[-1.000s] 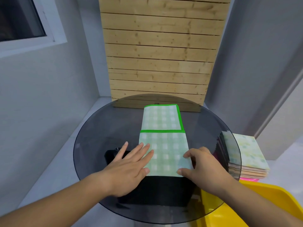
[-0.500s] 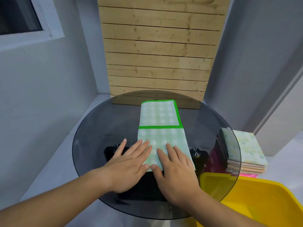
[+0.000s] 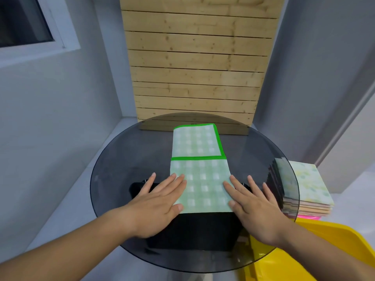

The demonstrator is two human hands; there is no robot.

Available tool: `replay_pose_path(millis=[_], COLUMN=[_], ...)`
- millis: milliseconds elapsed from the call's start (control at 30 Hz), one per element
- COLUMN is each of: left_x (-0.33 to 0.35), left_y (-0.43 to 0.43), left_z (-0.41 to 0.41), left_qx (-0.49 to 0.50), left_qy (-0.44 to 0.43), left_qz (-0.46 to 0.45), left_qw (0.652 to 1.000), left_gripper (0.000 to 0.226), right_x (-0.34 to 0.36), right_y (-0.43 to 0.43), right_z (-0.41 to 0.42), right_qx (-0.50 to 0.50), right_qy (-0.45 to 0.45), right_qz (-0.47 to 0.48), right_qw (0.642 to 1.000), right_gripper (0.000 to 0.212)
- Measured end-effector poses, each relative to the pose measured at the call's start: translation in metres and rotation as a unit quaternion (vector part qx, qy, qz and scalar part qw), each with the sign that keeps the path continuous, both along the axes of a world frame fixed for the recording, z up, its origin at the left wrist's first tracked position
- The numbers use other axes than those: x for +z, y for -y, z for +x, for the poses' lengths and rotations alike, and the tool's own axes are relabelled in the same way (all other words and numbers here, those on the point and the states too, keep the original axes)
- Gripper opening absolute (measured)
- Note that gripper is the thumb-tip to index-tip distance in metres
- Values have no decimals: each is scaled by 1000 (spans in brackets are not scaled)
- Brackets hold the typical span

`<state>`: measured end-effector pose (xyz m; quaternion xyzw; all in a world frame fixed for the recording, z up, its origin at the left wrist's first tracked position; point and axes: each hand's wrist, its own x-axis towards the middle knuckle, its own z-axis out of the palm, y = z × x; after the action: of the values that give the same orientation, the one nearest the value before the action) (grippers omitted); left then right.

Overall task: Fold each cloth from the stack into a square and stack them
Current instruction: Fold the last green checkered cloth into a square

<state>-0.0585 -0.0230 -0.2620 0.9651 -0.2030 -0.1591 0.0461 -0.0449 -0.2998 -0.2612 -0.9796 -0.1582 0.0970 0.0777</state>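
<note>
1. Green checked cloth point(image 3: 199, 179): half-folded at the centre of the glass table point(image 3: 125, 159); looks thin, limp and light.
2. Left hand point(image 3: 160, 201) and right hand point(image 3: 251, 203): flat, fingers straight, pressing its 9 and 3 o'clock edges.
3. Best hold: pinch the near corners.

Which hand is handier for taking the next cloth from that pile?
The right hand, probably: the pile of cloths lies just beyond it on the right, while the left hand sits across the green checked cloth.
</note>
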Motion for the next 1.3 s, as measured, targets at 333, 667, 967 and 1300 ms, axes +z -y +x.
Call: replay_pose_path(millis=[333, 667, 967, 1300], left_x=[8, 11, 11, 21], left_y=[-19, -17, -17, -25], left_z=[9, 16, 14, 6], left_qx=[-20, 96, 92, 113], left_qy=[-49, 10, -1, -23], left_qz=[-74, -258, -251, -279], left_qw=[996, 961, 964, 953], left_gripper=[65, 44, 40, 84], right_x=[4, 20, 11, 22], right_y=[20, 10, 9, 2], right_z=[14, 20, 21, 4], right_qx=[48, 155, 236, 218], right_qy=[-54, 59, 95, 141], right_qz=[38, 141, 91, 100], right_qw=[997, 976, 963, 960], right_gripper=[48, 32, 16, 24])
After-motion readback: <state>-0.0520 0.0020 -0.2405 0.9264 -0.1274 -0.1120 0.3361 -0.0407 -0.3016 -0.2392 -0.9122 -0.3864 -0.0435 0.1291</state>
